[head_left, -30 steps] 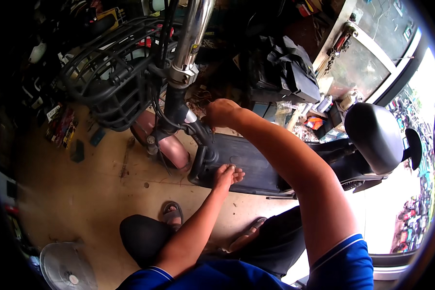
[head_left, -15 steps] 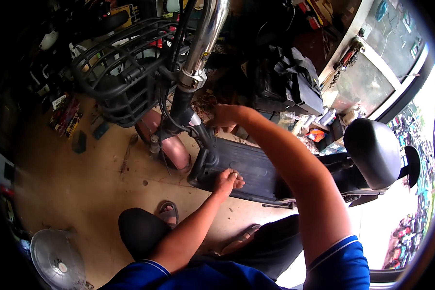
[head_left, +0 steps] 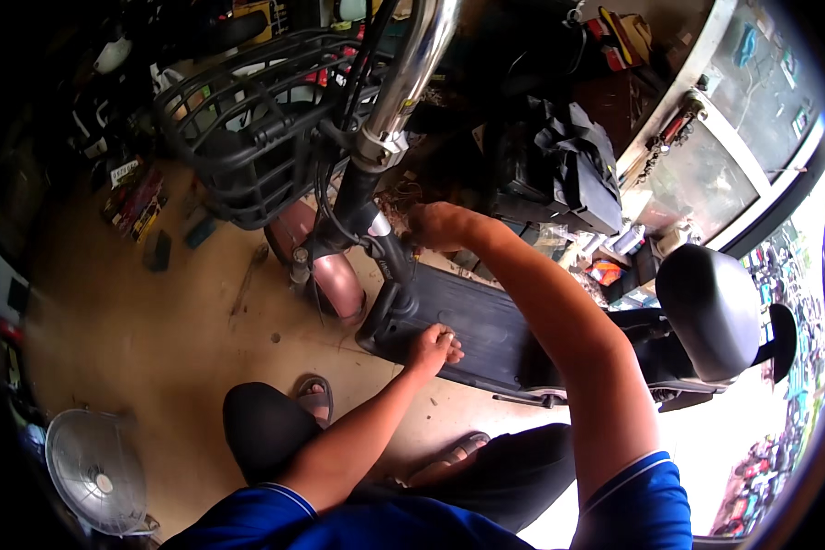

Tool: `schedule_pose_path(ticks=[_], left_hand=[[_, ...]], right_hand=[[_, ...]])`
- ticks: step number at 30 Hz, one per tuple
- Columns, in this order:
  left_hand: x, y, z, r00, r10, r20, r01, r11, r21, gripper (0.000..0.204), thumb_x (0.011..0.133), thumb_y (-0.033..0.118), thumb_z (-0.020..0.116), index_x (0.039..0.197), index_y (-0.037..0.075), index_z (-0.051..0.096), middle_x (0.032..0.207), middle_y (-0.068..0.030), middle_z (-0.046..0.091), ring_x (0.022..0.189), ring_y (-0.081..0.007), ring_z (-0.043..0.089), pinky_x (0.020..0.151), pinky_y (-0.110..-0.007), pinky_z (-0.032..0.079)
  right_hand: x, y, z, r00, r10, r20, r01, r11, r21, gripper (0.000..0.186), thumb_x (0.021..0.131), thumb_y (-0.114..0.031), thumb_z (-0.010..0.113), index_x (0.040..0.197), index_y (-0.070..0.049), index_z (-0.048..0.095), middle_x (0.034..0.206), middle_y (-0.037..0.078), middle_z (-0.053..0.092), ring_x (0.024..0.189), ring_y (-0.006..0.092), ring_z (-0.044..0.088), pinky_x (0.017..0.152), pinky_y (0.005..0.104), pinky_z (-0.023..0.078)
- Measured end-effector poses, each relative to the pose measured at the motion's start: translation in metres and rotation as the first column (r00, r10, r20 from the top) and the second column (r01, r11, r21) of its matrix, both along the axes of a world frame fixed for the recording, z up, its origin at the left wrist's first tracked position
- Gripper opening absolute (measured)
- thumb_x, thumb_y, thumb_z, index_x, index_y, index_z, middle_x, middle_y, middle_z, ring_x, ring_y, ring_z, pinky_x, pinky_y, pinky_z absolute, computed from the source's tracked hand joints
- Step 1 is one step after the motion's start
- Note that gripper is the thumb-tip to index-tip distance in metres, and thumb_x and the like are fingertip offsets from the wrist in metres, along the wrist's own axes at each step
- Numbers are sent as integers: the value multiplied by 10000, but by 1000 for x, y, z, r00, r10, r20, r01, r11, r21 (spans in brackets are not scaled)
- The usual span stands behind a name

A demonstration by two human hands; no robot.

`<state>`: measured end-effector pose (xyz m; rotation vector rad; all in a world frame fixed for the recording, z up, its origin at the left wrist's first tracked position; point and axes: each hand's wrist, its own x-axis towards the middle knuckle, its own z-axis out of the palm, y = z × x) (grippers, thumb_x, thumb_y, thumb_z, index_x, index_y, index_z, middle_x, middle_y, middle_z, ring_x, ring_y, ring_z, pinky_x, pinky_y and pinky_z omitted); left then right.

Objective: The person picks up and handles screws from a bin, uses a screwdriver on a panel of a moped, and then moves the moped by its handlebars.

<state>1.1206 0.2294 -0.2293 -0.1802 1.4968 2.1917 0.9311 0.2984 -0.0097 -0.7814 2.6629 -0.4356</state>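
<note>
An electric scooter stands side-on, with a black lower frame tube (head_left: 390,266), chrome steering column (head_left: 412,64), pink front mudguard (head_left: 335,284), dark footboard (head_left: 472,325) and padded seat (head_left: 706,307). My right hand (head_left: 435,227) is curled just behind the frame tube, above the footboard; its fingertips and whatever they grip are too dark to make out. My left hand (head_left: 435,346) rests at the footboard's near edge, fingers closed, thumb against index finger, perhaps round something small that I cannot identify. A black wire basket (head_left: 234,137) hangs at the front, left of the column.
A black bag (head_left: 564,165) sits on clutter behind the scooter, beside a glass door (head_left: 742,82). My knees and sandalled feet are on the tan floor (head_left: 156,339) below. A clear-bladed fan (head_left: 96,472) is at lower left. Many small vehicles show outside at right.
The surroundings have shifted in the picture as the camera moved. My right hand stays behind the frame tube, turned slightly; my left hand remains closed at the footboard.
</note>
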Motion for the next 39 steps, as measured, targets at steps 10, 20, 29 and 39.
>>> schedule_pose_path(ticks=[10, 20, 29, 39], left_hand=[[4, -4, -5, 1000, -7, 10, 7, 1000, -20, 106, 1048, 87, 501, 1057, 5, 567, 896, -105, 671, 706, -204, 722, 600, -298, 603], [-2, -10, 3, 996, -83, 33, 83, 996, -18, 127, 1061, 118, 489, 1091, 10, 548, 923, -116, 674, 756, -223, 726, 670, -315, 608], [-5, -8, -9, 998, -59, 13, 59, 998, -7, 133, 1058, 115, 500, 1075, -5, 556, 909, -137, 671, 708, -240, 726, 623, -320, 616], [-5, -2, -6, 996, -77, -51, 73, 994, -80, 127, 1058, 111, 497, 1078, -1, 554, 904, -128, 671, 692, -228, 722, 617, -318, 617]], right_hand=[[19, -13, 0, 988, -154, -23, 151, 984, -96, 460, 919, -363, 668, 1133, 39, 608, 1023, 251, 712, 996, 408, 685, 871, 463, 546], [22, -5, -19, 989, -147, 21, 146, 934, -325, 397, 924, -237, 629, 1221, 6, 529, 1056, 272, 697, 971, 468, 667, 829, 493, 548], [39, -27, -57, 835, -434, -339, 331, 888, -320, 267, 928, -178, 564, 1077, 43, 556, 889, 243, 697, 884, 399, 696, 796, 455, 564], [50, -34, -80, 704, -577, -414, 464, 815, -347, 307, 947, -247, 618, 1070, 25, 546, 868, 260, 671, 816, 428, 678, 732, 480, 558]])
